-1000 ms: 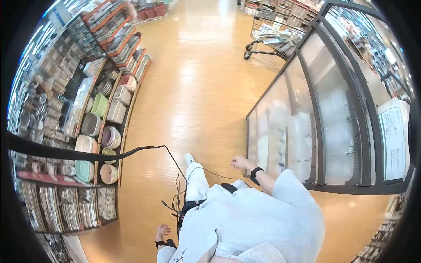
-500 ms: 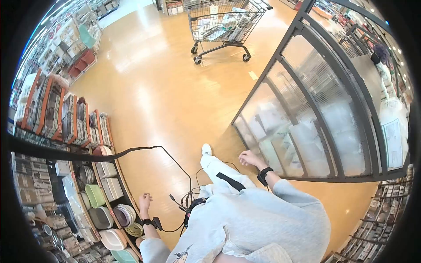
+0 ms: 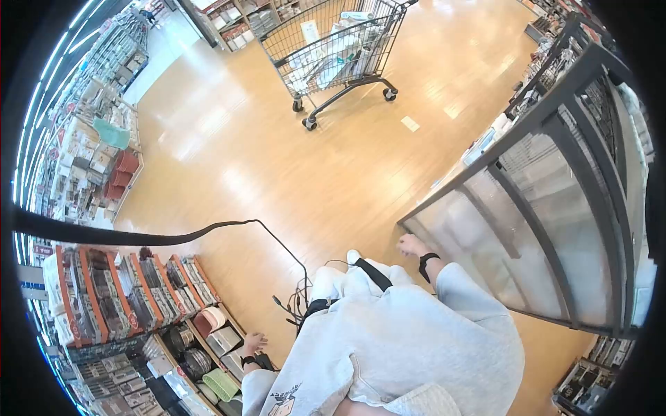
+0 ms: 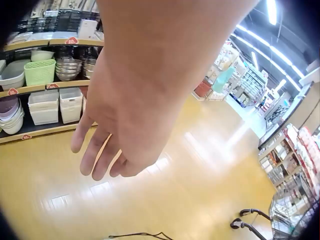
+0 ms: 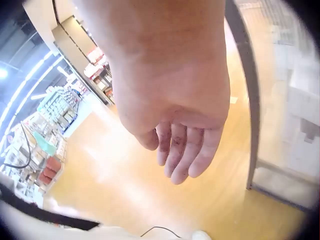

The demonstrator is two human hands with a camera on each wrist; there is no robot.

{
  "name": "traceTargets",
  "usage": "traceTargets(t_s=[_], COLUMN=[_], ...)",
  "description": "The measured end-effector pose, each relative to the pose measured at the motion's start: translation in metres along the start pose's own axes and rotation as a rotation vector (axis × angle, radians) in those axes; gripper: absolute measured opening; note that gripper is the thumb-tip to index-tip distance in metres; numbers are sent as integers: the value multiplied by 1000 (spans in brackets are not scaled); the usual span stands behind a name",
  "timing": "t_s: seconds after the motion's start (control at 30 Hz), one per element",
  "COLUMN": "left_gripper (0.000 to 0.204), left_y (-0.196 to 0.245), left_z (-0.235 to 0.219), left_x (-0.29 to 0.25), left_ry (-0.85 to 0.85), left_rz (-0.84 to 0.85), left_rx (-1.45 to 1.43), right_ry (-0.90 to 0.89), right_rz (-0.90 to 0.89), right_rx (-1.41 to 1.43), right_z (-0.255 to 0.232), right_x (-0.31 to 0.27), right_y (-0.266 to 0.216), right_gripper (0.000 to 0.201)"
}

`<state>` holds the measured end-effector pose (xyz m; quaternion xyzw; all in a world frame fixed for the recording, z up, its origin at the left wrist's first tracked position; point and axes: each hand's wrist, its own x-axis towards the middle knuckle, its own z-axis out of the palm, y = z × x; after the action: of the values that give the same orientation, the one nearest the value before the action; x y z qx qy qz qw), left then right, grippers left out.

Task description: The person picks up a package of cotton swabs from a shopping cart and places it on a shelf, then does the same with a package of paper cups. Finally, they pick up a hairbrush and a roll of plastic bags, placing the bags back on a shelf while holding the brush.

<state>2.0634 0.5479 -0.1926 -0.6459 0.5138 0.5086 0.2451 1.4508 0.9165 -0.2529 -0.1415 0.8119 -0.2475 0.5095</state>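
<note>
My left hand (image 3: 255,342) hangs beside my body with its fingers loosely extended and nothing in them. It is nearest to a low shelf unit, where a light green basket (image 4: 40,73), white bins (image 4: 44,106) and stacked metal bowls (image 4: 67,69) stand; floor lies between hand and shelf. My right hand (image 3: 411,244) hangs in front on the other side, its fingers (image 5: 181,157) relaxed and holding nothing. Close by it stands a dark-framed unit with cloudy ribbed panels (image 3: 479,229). Both wrists wear black straps.
Ahead on the glossy wooden floor (image 3: 277,166) stands a wire shopping cart (image 3: 284,69) with goods inside. Orange-edged racks (image 3: 125,291) line the left. Black cables (image 3: 295,305) dangle at my waist. One white shoe (image 3: 354,256) shows below.
I have moved forward and the view has turned right. The cart now appears nearer and farther left. The left-hand shelves have slid down the view. Both arms have swung, the hands still holding nothing.
</note>
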Motion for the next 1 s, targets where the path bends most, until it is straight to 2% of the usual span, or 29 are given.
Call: traceTargets(t_s=[0.07, 0.17, 0.23, 0.3, 0.37, 0.4, 0.47, 0.5, 0.57, 0.63, 0.7, 0.8, 0.83, 0.9, 0.97, 1.0], left_gripper=[30, 30, 31, 29, 25, 23, 22, 21, 20, 21, 21, 21, 21, 21, 20, 20], left_y=[52, 147, 218, 290, 364, 404, 488, 527, 601, 683, 790, 942, 986, 1066, 1134, 1169], left_z=[-16, -38, -57, -77, -92, -100, -120, -112, -125, -126, -115, -80, -67, -44, -14, -3], left_x=[23, 55, 88, 127, 152, 160, 159, 164, 211, 251, 237, 187, 172, 159, 147, 149], left_ry=[-28, -54, -87, -28, 37, 67, 24, -4, -2, 59, 67, 91, 102, 117, 58, 83], left_rz=[-1, 24, 54, 177, 321, 404, 392, 373, 470, 659, 893, 1148, 1222, 1383, 1496, 1472], left_rx=[-1, 65, 212, 214, 222, 238, 230, 191, 352, 296, 349, 414, 415, 454, 288, 348], right_ry=[82, 94, 98, 95, 5, 28, 80, 118, 171, 320, 364, 416, 417, 388, 340, 322], right_rz=[-130, -158, -138, -117, 4, 21, 64, 89, 76, -19, -12, 117, 122, 241, 315, 352], right_rx=[103, 200, 218, 232, 241, 247, 265, 255, 296, 421, 472, 462, 475, 620, 676, 719], right_z=[-22, -49, -64, -86, -99, -107, -133, -158, -187, -212, -228, -253, -258, -264, -269, -276], right_x=[16, 56, 76, 103, 128, 141, 141, 143, 157, 161, 176, 182, 187, 207, 235, 246], right_y=[-52, -90, -102, -113, -110, -108, -141, -153, -176, -200, -202, -215, -215, -197, -168, -159], right_gripper=[22, 23, 23, 22, 21, 20, 20, 20, 20, 19, 20, 22, 22, 23, 22, 22])
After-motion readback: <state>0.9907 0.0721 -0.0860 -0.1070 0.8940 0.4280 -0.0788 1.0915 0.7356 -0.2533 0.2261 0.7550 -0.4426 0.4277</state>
